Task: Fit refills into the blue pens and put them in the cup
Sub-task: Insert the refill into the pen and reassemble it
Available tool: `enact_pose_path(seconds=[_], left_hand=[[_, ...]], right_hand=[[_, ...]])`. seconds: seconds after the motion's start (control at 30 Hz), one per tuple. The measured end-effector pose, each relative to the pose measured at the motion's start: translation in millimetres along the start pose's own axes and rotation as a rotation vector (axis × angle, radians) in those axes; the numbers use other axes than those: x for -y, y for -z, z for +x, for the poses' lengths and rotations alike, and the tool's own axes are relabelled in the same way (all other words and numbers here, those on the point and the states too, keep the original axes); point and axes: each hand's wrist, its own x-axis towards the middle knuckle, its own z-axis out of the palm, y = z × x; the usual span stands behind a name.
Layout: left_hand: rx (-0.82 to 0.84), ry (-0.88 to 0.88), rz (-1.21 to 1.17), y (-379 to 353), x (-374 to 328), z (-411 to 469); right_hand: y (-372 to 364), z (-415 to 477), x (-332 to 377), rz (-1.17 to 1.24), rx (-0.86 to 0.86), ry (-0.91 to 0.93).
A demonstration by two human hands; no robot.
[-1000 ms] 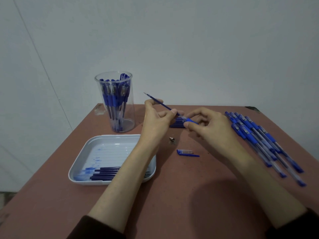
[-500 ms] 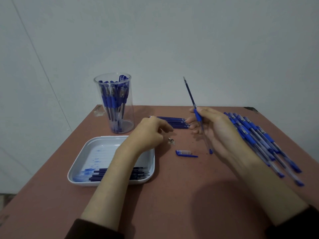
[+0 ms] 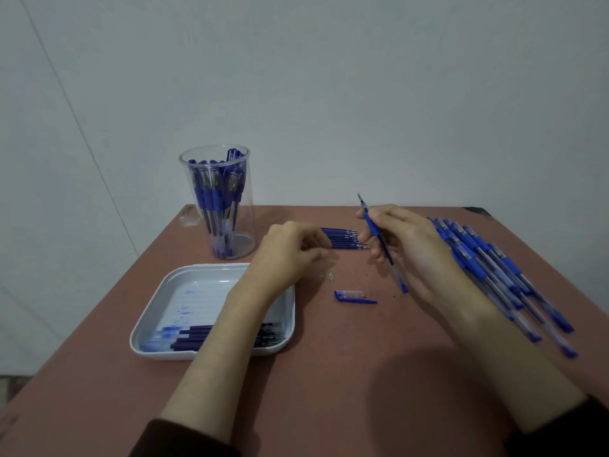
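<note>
My right hand (image 3: 408, 249) grips a blue pen (image 3: 382, 242) tilted nearly upright, its refill tip poking out at the top and its blue end near the table. My left hand (image 3: 290, 255) hovers with curled fingers just left of a small metal pen tip (image 3: 328, 276) on the table; whether it holds anything is unclear. A blue pen cap (image 3: 354, 296) lies in front of the hands. A bundle of refills (image 3: 342, 239) lies behind them. The clear cup (image 3: 217, 206) at the back left holds several blue pens.
A row of several blue pens (image 3: 501, 278) lies along the right side of the reddish table (image 3: 329, 374). A white tray (image 3: 164, 324) at the front left holds several dark refills, under my left forearm. The wall stands close behind the table.
The refill has gone from sticking far out of the pen to showing only its tip. My left hand let go of the pen and dropped toward the table near the metal tip.
</note>
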Motion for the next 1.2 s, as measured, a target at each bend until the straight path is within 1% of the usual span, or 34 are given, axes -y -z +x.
enact_pose_path(seconds=[0.07, 0.13, 0.17, 0.27, 0.37, 0.67, 0.83, 1.03, 1.2], left_hand=[[-0.094, 0.065, -0.299, 3.9, -4.6, 0.3], [-0.119, 0.123, -0.605, 9.7, -8.2, -0.8], [-0.119, 0.134, -0.693, 12.1, -8.8, -1.3], [-0.103, 0.153, -0.785, 15.7, -8.9, -2.0], [-0.095, 0.167, -0.868, 16.6, -10.0, -2.2], [-0.053, 0.170, -0.858, 15.9, -13.6, -3.8], [-0.001, 0.149, -0.832, 14.9, -15.1, -5.3], [-0.055, 0.166, -0.833, 16.7, -13.4, -4.2], [-0.043, 0.164, -0.784, 15.1, -12.7, -4.4]], right_hand=[[0.1, -0.5, -0.9, -0.116, 0.003, 0.056], [0.3, -1.4, -1.9, -0.228, 0.005, 0.098], [0.5, -1.7, -2.2, -0.269, 0.007, 0.113], [0.6, -2.4, -2.3, -0.344, 0.027, 0.153], [0.1, -3.1, -2.8, -0.354, 0.055, 0.172], [-2.1, -5.8, -6.7, -0.396, 0.077, 0.197], [-2.4, -6.5, -7.8, -0.431, 0.068, 0.204], [1.1, -3.9, -6.1, -0.456, 0.036, 0.223], [1.3, -4.8, -5.2, -0.463, 0.046, 0.252]])
